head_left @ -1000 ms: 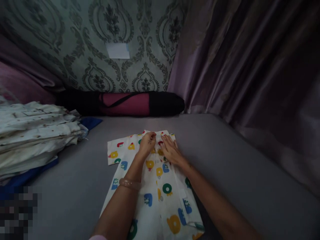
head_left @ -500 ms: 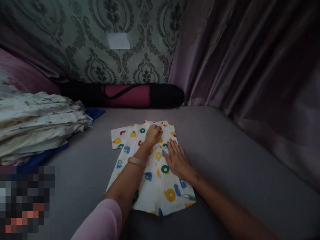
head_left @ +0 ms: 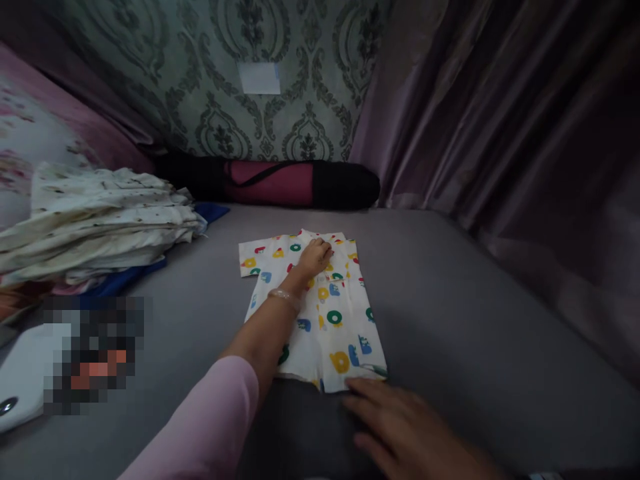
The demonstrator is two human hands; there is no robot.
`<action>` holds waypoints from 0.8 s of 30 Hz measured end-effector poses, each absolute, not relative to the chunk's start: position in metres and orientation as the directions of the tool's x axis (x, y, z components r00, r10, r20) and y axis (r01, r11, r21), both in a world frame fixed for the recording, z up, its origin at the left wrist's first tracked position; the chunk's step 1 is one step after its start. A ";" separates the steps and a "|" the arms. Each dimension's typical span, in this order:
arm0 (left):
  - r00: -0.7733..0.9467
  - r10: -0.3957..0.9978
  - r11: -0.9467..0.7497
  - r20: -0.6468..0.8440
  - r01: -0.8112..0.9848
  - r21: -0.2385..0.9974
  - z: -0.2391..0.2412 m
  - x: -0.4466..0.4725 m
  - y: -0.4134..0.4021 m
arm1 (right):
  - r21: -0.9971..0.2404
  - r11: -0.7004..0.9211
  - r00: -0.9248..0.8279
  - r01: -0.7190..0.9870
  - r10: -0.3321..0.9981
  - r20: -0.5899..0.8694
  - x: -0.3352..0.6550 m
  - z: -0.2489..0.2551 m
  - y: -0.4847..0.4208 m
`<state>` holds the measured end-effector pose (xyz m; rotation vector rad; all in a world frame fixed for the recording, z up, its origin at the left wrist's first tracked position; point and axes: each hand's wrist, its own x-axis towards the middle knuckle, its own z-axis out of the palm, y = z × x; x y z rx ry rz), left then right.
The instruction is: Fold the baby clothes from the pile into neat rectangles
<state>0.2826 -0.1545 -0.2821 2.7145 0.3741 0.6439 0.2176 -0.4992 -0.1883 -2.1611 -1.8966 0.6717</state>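
A small white short-sleeved shirt (head_left: pixel 295 353) with a colourful print lies flat, front up, collar at the far end. Its left sleeve sticks out; the right side has a straight edge with no sleeve showing outward. My left hand (head_left: pixel 315 257), with a bangle at the wrist, rests just below the collar. Those fingers are curled and closed on the cloth near the button front. At the lower right hem is my right hand (head_left: pixel 400 417), fingers spread, with the fingertips at or just beside the hem.
The shirt lies on a grey sheet (head_left: pixel 450 320). To the left is a heap of pale clothes (head_left: pixel 110 213) over blue cloth. A long black and maroon bag (head_left: pixel 280 183) lies along the wall. Curtains (head_left: pixel 415 133) hang at right. A white object (head_left: pixel 35 373) sits lower left beside a blurred patch.
My right hand has moved from the shirt's upper right front down to the hem. My left hand has stayed near the collar. The view has shifted slightly left.
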 end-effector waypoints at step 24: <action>0.664 0.744 -0.530 -0.074 0.655 0.539 -0.246 0.019 -0.194 | -0.332 0.048 -0.006 0.942 0.992 0.127 0.221 -0.209 -0.339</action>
